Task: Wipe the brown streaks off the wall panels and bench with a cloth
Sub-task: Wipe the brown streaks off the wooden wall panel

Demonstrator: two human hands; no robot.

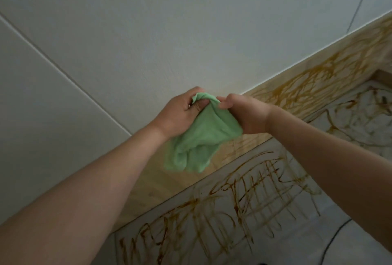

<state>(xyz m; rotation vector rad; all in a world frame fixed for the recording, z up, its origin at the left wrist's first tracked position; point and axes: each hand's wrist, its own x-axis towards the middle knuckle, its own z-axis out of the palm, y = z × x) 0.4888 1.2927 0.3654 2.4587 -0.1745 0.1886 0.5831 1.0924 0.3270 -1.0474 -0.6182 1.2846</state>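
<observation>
Streaky white front panel (212, 228) sits closest to the camera, scribbled all over with brown streaks (244, 197). A dark cable (333, 241) curls across the bottom right corner. Both forearms reach up from there. My left hand (180, 114) has its fingers curled round the top edge of the green cloth (203, 137). My right hand (248, 116) pinches the same edge from the other side. So the cloth is bunched between them, dangling in front of the wooden table (148, 182). Can't tell if its lower end brushes the wood or hangs just clear.

Handling-wise, I'd guess the cloth is light, soft and floppy with zero stiffness. It probably needs wadding into a pad in one palm before it'll scrub anything. Holding it by the edge is fine for refolding, useless for pressure.

Further back, the table's right-hand stretch is thick with streaks, while the left part looks bare. Off to the right there's a recessed bit (360, 116) with more scribble. It's cut off by the frame and I honestly can't make out what it is. Beyond that, the wall panels (148, 31) look clean from here. The light is dim though, so faint marks could be hiding.
</observation>
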